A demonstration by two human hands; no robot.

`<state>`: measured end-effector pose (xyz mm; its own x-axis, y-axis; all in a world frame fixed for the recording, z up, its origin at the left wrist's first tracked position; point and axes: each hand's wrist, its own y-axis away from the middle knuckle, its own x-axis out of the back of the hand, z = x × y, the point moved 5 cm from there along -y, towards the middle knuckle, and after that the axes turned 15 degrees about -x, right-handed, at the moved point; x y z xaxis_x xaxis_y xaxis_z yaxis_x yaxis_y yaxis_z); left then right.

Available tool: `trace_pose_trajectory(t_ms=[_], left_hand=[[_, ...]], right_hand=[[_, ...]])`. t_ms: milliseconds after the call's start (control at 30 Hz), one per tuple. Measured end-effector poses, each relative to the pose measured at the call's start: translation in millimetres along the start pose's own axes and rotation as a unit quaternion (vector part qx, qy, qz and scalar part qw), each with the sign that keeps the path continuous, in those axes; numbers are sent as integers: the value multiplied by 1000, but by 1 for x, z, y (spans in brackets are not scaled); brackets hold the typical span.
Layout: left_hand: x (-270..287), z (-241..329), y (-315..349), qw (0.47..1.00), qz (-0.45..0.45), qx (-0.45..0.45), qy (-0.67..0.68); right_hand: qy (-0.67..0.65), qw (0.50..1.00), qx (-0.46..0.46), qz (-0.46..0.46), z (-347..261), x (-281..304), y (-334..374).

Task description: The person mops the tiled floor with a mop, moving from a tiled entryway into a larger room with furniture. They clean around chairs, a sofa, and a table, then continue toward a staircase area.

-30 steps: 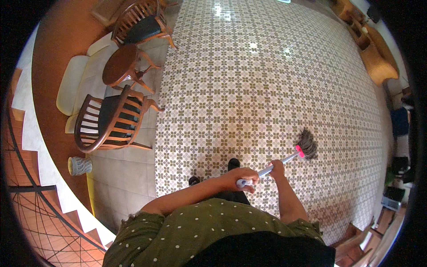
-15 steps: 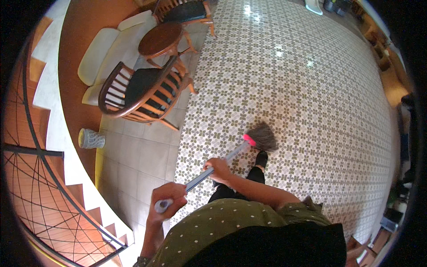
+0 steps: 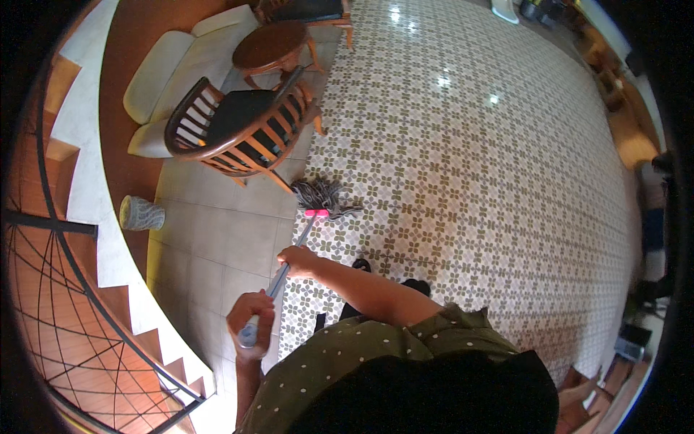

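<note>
A mop (image 3: 321, 194) with dark grey strands and a pink collar rests on the patterned floor, by the front leg of a wooden armchair. Its grey pole slants back toward my body. At the top end of the pole, my left hand (image 3: 251, 323) is closed round it. Lower down, my right hand (image 3: 297, 261) grips the same pole, with its forearm crossing in front of my body. Part of the strands spreads to the right over the tiles.
The slatted armchair (image 3: 246, 137) stands just beyond the mop head. Behind it are a round wooden table (image 3: 270, 45) and a pale bench (image 3: 188, 72). A woven bin (image 3: 142, 214) sits by the wall at left. Stairs with a black metal railing (image 3: 54, 230) curve along the left.
The mop head has swept left, from near my foot to the armchair's leg, and its strands have fanned out. Both hands have shifted left with the pole, still holding it.
</note>
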<state>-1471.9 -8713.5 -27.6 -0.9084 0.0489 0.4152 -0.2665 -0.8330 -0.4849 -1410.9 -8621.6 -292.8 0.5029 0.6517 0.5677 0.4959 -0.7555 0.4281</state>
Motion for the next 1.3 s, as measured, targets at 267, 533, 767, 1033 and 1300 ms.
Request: trace_pose_trajectory(t_ms=[267, 533, 767, 1033, 1300], left_hand=[[-11, 13, 9, 982, 8, 76, 175], [-217, 67, 56, 875, -330, 27, 352], [-401, 132, 178, 766, -457, -68, 446], [-454, 156, 281, 697, -500, -145, 494], [-370, 140, 290, 731, -504, -103, 448]], right_hand=[[-20, 993, -79, 87, 45, 13, 98], [-52, 932, -224, 279, 238, -43, 346], [-43, 835, -468, 286, 405, -127, 549], [-134, 717, -650, 214, 441, -194, 640], [-22, 812, -542, 214, 405, -217, 584]])
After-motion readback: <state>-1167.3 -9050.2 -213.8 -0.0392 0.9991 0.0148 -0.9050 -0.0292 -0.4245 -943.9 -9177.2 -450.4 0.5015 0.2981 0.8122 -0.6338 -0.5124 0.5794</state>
